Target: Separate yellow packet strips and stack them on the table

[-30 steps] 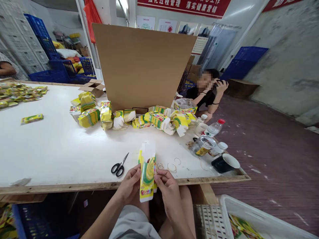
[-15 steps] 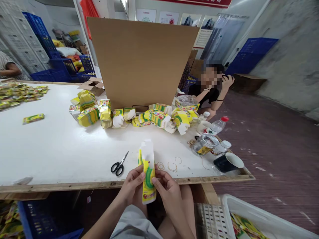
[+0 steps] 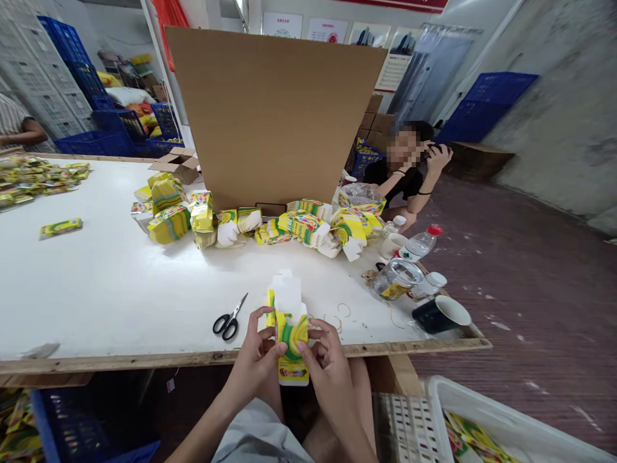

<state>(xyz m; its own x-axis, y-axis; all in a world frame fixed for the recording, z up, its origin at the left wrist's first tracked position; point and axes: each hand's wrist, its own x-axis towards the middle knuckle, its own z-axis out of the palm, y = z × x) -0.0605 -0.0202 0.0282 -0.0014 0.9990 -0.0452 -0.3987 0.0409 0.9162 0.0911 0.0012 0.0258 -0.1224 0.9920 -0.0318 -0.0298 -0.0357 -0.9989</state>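
Observation:
A yellow and green printed carton (image 3: pixel 292 341) with white end flaps standing up is held between both my hands, over the table's near edge. My left hand (image 3: pixel 263 350) grips its left side, thumb on the front. On the right side my right hand (image 3: pixel 325 354) pinches it, thumb also on the front. Black-handled scissors (image 3: pixel 230 318) lie on the table left of the carton. Thin rubber bands (image 3: pixel 344 310) are scattered to its right. Bundles of flat cartons (image 3: pixel 303 226) form a row farther back.
A large cardboard sheet (image 3: pixel 274 122) stands behind the bundles. Bottles (image 3: pixel 424 242), a clear jar (image 3: pixel 396 281) and a dark mug (image 3: pixel 441 315) crowd the right edge. A white basket (image 3: pixel 436 386) is low right, a blue crate (image 3: pixel 43 424) low left. Another person (image 3: pixel 405 173) sits beyond the table.
The carton has gone from narrow and flatter to wider, its front now broader between my hands. My left fingers have risen along its left side.

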